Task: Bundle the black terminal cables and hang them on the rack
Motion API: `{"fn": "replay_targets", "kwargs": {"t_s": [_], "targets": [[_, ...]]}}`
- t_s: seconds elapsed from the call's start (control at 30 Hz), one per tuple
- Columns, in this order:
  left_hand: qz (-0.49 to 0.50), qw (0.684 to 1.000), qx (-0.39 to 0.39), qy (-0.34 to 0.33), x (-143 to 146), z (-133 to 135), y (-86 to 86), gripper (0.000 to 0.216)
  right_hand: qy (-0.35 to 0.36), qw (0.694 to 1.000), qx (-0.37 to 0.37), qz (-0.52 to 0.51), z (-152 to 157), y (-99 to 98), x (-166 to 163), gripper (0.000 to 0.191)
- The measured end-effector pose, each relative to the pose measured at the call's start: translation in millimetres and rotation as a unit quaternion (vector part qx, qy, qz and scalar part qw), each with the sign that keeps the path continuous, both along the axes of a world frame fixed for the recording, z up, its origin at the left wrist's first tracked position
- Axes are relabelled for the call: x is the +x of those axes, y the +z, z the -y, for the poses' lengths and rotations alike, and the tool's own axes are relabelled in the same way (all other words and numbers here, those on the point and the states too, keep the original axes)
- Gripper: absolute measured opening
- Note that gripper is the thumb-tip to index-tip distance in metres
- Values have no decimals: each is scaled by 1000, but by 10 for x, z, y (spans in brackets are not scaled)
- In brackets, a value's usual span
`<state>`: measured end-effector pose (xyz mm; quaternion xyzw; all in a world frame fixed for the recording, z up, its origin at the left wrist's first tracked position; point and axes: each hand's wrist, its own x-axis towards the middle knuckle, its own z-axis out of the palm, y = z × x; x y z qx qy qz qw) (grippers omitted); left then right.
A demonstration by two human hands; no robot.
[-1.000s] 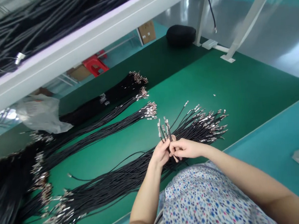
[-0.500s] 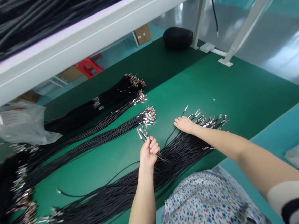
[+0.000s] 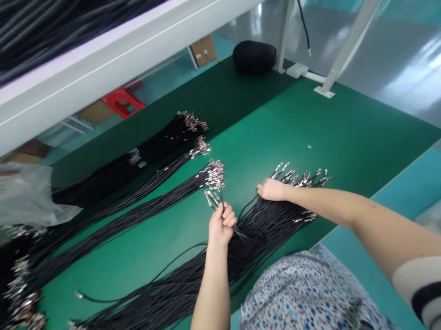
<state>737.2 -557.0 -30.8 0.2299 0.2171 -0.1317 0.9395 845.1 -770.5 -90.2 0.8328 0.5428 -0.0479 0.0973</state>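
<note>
My left hand (image 3: 221, 225) is closed around a few black cables (image 3: 214, 199), their silvery metal terminals sticking up above the fist. To its right, my right hand (image 3: 272, 189) has its fingers curled down on cables at the far edge of a large loose bundle of black cables (image 3: 175, 287). Which strands it pinches is partly hidden by the fingers. The bundle runs diagonally across the green mat, with metal terminals (image 3: 305, 179) fanned out beyond my right wrist. One stray cable end (image 3: 79, 294) lies apart at the lower left.
Further cable bundles (image 3: 158, 193) lie behind on the green table mat (image 3: 352, 127). A clear plastic bag (image 3: 24, 197) rests at the left. Overhead crosses a white shelf beam (image 3: 124, 56) loaded with cables. A black case (image 3: 255, 57) stands by the shelf post.
My right hand's fingers have curled in more, and the cable ends beside it have shifted slightly. My left hand keeps its hold on the cables. The whole view has shifted a little.
</note>
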Motion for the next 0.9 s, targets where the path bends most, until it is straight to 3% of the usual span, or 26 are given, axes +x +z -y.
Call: {"fn": "replay_targets", "kwargs": {"t_s": [0.17, 0.27, 0.53, 0.7, 0.9], "targets": [[16, 991, 131, -19, 377, 52, 88, 18, -14, 1000, 5, 0, -42, 11, 112, 17], [16, 981, 193, -16, 581, 110, 129, 20, -63, 998, 19, 17, -7, 52, 182, 19], [13, 976, 212, -37, 616, 225, 63, 20, -121, 992, 33, 20, 61, 107, 274, 22], [14, 974, 224, -41, 643, 233, 25, 26, -96, 995, 15, 0, -101, 92, 422, 20], [-3, 943, 332, -41, 820, 266, -77, 35, -67, 997, 34, 0, -146, 244, 464, 18]]}}
